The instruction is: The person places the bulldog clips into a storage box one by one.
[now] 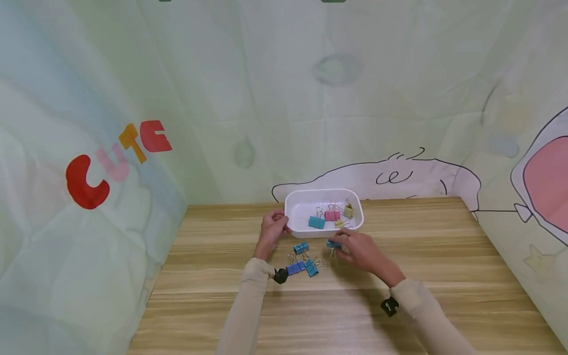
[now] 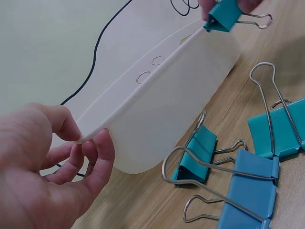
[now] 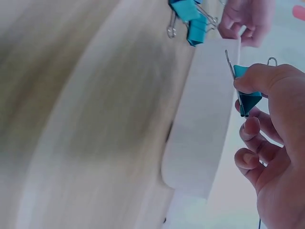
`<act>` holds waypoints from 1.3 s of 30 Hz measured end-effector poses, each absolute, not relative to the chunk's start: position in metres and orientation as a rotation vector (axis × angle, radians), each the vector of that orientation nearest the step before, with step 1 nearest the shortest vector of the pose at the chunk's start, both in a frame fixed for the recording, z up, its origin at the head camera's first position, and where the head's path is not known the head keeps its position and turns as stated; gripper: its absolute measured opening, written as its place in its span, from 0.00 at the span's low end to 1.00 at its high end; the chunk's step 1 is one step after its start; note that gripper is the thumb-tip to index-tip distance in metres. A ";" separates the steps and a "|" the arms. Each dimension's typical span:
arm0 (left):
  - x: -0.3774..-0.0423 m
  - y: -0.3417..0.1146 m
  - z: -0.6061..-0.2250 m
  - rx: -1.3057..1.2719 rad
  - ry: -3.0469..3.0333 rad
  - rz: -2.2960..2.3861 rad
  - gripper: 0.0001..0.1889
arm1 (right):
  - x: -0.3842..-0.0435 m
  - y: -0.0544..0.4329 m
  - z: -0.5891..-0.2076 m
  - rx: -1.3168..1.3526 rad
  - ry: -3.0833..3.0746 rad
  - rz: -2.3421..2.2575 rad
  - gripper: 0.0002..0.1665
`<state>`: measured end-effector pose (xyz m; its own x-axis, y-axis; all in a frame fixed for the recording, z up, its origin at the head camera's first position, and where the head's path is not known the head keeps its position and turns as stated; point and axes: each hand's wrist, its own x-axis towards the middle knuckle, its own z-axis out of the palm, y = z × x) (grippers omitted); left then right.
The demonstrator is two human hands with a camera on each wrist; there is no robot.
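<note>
My left hand (image 1: 273, 230) pinches the left end of a white tub (image 1: 323, 234) by its rim, thumb and fingers on either side of the wall. Between the thumb and fingers of my right hand (image 1: 361, 250) is a teal binder clip (image 3: 248, 90), held close by the tub's front rim with its wire handles sticking out. Inside the tub lie a teal binder clip (image 1: 316, 222), a pink one (image 1: 332, 215) and yellow ones (image 1: 348, 211). On the table in front, a blue binder clip (image 1: 296, 268) lies beside two teal binder clips (image 1: 311, 267).
The wood-grain table (image 1: 213, 291) ends at a printed cloth backdrop (image 1: 266, 98) just behind the tub. Cloth also hangs along the left and right sides. A dark strap piece (image 1: 280, 275) sits at the left wrist, another (image 1: 390, 306) at the right.
</note>
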<state>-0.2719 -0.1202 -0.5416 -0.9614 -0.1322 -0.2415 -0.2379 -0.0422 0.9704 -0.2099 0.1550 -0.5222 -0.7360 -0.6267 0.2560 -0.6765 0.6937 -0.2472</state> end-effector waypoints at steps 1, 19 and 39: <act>-0.272 -0.120 -0.542 -0.413 2.122 2.176 0.21 | -0.211 0.155 -0.520 1.063 -2.748 0.500 0.20; -0.272 -0.120 -0.542 -0.366 2.115 2.211 0.21 | -0.248 0.162 -0.473 1.016 -2.663 0.445 0.20; -0.271 -0.122 -0.541 -0.355 2.107 2.198 0.21 | -0.275 0.153 -0.447 0.872 -2.721 0.620 0.21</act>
